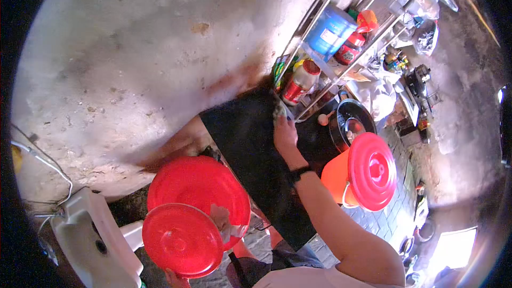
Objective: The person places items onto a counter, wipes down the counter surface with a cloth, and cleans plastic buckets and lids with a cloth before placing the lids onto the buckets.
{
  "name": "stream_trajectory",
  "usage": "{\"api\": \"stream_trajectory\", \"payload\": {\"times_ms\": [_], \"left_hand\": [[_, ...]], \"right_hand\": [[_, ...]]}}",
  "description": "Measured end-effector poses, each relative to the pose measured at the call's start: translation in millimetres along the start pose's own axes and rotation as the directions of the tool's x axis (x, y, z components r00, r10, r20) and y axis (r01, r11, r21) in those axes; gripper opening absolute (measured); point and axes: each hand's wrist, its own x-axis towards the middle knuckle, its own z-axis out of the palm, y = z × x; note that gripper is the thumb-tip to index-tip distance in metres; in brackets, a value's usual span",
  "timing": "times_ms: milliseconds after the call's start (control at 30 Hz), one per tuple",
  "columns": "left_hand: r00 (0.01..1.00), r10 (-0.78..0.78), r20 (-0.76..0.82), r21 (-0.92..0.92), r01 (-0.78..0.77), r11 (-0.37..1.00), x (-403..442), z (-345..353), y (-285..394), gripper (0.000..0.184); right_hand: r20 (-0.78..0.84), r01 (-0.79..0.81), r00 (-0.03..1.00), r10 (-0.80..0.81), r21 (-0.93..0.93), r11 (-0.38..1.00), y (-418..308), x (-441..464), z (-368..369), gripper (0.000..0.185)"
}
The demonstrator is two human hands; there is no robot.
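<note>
A black table [242, 133] with the right arm [333, 210] stretched across it, the left hand [176, 279] low at a red lid [181, 240].
The metal shelf [333, 78] stands at the table's far end. A wide red basin [186, 181] sits left of the table, partly behind the red lid; right of the arm is a covered bucket [333, 178], near a dark pan [335, 132]. From where I stand, the right arm reaches forward, nearly straight, a black band at the wrist, and the right hand [286, 132] lies palm down near the shelf's foot. Its fingers point away, close together, over a small pale thing [279, 109]; I cannot tell whether they grip it. The left hand, partly out of view, has its fingers bent around the lid's lower rim, holding it tilted.
</note>
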Motion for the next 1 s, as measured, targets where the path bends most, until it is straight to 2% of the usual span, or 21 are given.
{"api": "stream_trajectory", "payload": {"times_ms": [33,67,100,167,200,233,267,300,333,367,400,467,567,667,700,767,833,867,900,933,1000], "left_hand": [[0.992,-0.126,-0.005,-0.372,0.115,0.921,-1,3,3,0.073],[0.992,-0.128,-0.011,-0.383,0.114,0.917,-4,4,4,0.073],[0.997,-0.063,-0.032,-0.266,0.052,0.963,-6,4,3,0.074],[0.999,-0.008,-0.035,-0.149,0.003,0.989,-10,0,8,0.076],[0.995,-0.043,0.089,0.194,0.025,0.981,-6,-11,18,0.076],[0.975,-0.107,0.193,0.513,-0.008,0.859,-1,-16,23,0.077],[0.974,-0.104,0.199,0.513,-0.013,0.858,3,-13,19,0.077],[0.980,-0.060,0.188,0.474,-0.037,0.880,2,-9,11,0.078],[0.984,-0.017,0.180,0.440,-0.065,0.896,-2,-8,1,0.078],[0.987,0.030,0.158,0.403,-0.092,0.911,-3,-5,-8,0.079],[0.989,0.081,0.121,0.364,-0.120,0.923,1,-1,-14,0.080],[0.989,0.138,0.060,0.351,-0.150,0.924,11,-2,-26,0.081],[0.977,0.095,0.193,0.427,-0.170,0.888,7,-3,-34,0.080],[0.988,0.149,0.037,-0.156,-0.141,0.978,5,-3,5,0.077],[0.991,0.137,0.013,-0.195,-0.132,0.972,4,-2,10,0.076],[0.990,0.139,-0.016,-0.146,-0.140,0.979,4,1,9,0.076],[0.979,0.200,-0.028,0.019,-0.199,0.980,2,3,-6,0.075],[0.967,0.253,-0.038,0.103,-0.248,0.963,3,3,-14,0.075],[0.954,0.295,-0.043,0.173,-0.284,0.943,3,6,-22,0.075],[0.937,0.344,-0.063,0.228,-0.322,0.919,3,10,-28,0.074],[0.980,0.195,0.037,0.294,-0.197,0.935,1,6,-32,0.074]], "right_hand": [[0.026,-0.006,1.000,0.005,0.016,1.000,9,-8,-3,0.031],[0.143,0.055,0.988,-0.052,-0.012,0.998,14,-15,-30,0.026],[0.176,-0.058,0.983,0.054,0.018,0.998,19,-18,-46,0.018],[0.013,-0.323,0.940,0.340,0.352,0.878,9,-40,-94,0.018],[-0.388,-0.302,0.854,0.347,0.175,0.937,12,-46,-47,0.018],[-0.727,-0.342,0.647,0.229,-0.009,0.940,6,-47,3,0.021],[-0.304,-0.480,0.820,0.485,0.096,0.872,-27,-39,-4,0.018],[-0.450,-0.236,0.874,0.187,-0.056,0.970,-56,-33,19,0.013],[-0.160,-0.144,0.975,0.155,0.079,0.986,-107,-22,1,0.013],[-0.090,0.113,0.991,-0.098,0.175,0.978,-152,-19,3,0.014],[-0.267,0.306,0.944,-0.196,0.478,0.824,-201,-18,31,0.015],[-0.409,0.538,0.835,-0.369,0.747,0.390,-233,-25,-15,0.015],[-0.454,0.461,0.881,-0.136,0.753,0.469,-223,-16,-56,0.021],[-0.539,0.276,0.825,0.174,0.650,0.708,-145,11,-107,0.022],[-0.453,0.145,0.868,0.206,0.626,0.766,-109,16,-106,0.029],[-0.427,-0.134,0.795,0.430,0.569,0.811,-42,38,-14,0.037],[-0.307,-0.314,0.874,0.378,0.238,0.919,-34,26,-5,0.037],[-0.287,-0.353,0.873,0.393,0.183,0.918,-47,28,2,0.030],[-0.283,-0.345,0.877,0.388,0.191,0.919,-63,37,11,0.030],[-0.149,-0.380,0.870,0.470,0.404,0.832,-82,50,20,0.029],[-0.181,-0.084,0.974,0.135,0.264,0.961,-123,61,29,0.021]]}}
